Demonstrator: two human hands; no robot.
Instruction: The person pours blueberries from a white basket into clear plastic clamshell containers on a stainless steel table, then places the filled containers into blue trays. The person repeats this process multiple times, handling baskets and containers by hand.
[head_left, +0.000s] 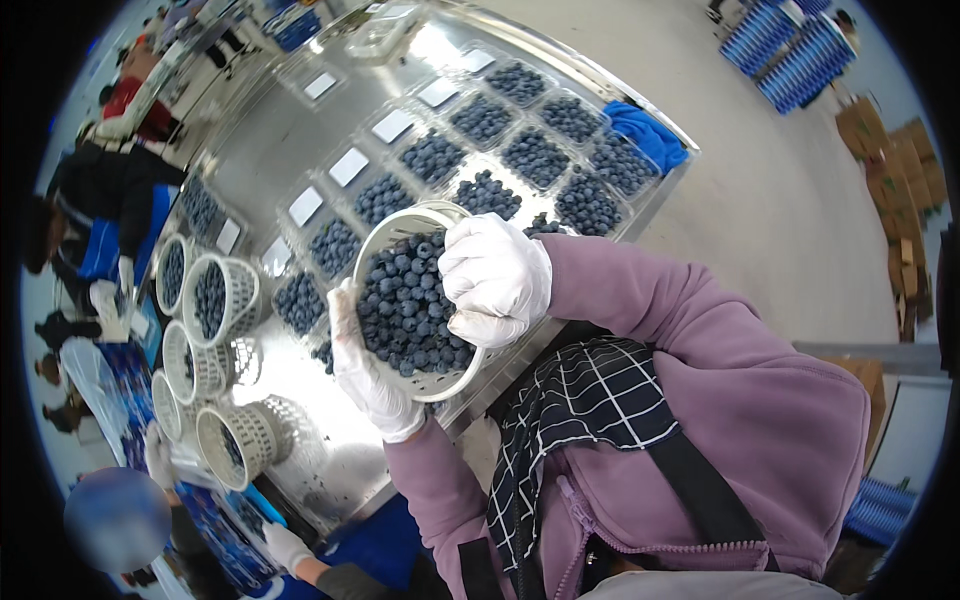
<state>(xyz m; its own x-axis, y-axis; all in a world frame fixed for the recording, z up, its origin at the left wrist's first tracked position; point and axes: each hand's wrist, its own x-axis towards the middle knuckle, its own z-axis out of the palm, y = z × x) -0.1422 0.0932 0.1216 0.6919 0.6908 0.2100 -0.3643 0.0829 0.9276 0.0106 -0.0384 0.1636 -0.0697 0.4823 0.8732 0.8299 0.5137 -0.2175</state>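
Note:
A white perforated plastic basket (442, 391) full of blueberries (405, 300) is tilted above the near edge of a steel table (330, 442). My left hand (367, 367), in a white glove, supports the basket's left side with the fingers along its outer wall. My right hand (495, 281), gloved too, is curled at the basket's right rim, over the berries; whether it holds berries or grips the rim is hidden. Beyond the basket, clear plastic punnets of blueberries (535, 157) stand in rows, and white cards (349, 166) lie in punnets at the rows' left.
More perforated baskets (236, 446), some holding blueberries, stand on the table's left side. A blue cloth (649, 139) lies at the far right corner. Co-workers' gloved hands (286, 547) are at the lower left. Blue crates (806, 64) and cardboard boxes (892, 184) are stacked on the right.

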